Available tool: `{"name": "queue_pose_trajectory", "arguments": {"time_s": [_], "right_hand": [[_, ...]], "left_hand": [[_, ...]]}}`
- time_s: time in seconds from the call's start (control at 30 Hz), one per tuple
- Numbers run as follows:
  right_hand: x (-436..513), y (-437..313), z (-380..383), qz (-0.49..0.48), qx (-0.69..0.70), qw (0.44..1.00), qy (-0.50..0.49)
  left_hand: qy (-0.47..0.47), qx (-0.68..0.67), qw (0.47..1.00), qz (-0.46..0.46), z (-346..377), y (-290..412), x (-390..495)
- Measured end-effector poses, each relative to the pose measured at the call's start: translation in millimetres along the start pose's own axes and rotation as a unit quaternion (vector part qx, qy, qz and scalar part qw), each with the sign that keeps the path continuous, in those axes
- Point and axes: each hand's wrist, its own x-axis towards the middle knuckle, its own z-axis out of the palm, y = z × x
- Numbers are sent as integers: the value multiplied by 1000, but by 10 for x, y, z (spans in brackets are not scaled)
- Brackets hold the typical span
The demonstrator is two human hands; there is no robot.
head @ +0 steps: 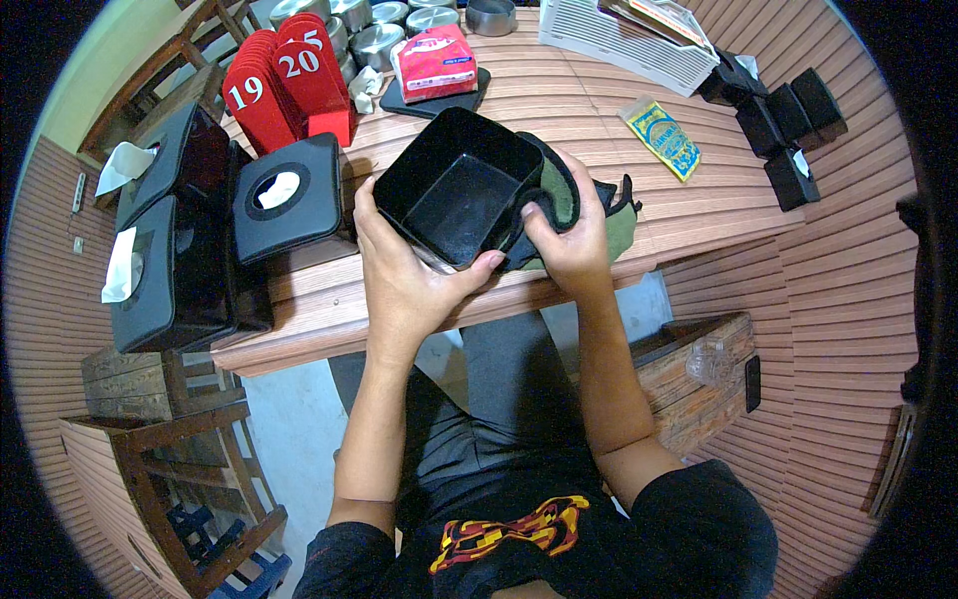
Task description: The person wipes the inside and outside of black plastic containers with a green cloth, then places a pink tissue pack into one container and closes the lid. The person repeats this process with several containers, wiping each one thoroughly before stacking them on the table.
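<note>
My left hand (412, 277) grips a black square open-topped box (456, 202) by its near left side, thumb along the near edge. The box is tilted so that its bare inside faces me. In my right hand (569, 232) is a bunched green cloth with black edging (557, 187), pressed against the box's right wall. More of the cloth hangs below and to the right over the wooden tabletop (718, 202). The right fingers are mostly hidden behind the cloth.
Black tissue boxes (288, 198) stand at left, beside red number signs (299, 75). Round metal tins (378, 45), a pink tissue pack (435, 64), a yellow-blue packet (662, 138) and a white plastic basket (629, 45) are farther back. Small black boxes (793, 180) line the right.
</note>
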Motion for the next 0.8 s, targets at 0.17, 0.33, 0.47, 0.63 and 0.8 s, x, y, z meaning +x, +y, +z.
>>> {"name": "queue_pose_trajectory", "arguments": {"time_s": [0.17, 0.33, 0.47, 0.63, 0.8], "right_hand": [[-41, 51, -19, -44, -35, 998, 26], [-39, 131, -36, 46, 98, 988, 112], [-5, 146, -36, 17, 97, 983, 152], [-28, 36, -48, -38, -1, 995, 88], [-49, -119, 59, -69, -40, 997, 2]], "left_hand": [[0, -20, 1000, -4, 10, -39, -18], [0, -58, 998, -20, 22, -79, -36], [7, -156, 987, -30, 33, -69, -52], [-2, -79, 997, -15, -4, -99, -28], [-7, -104, 994, -21, 11, -129, -14]]}}
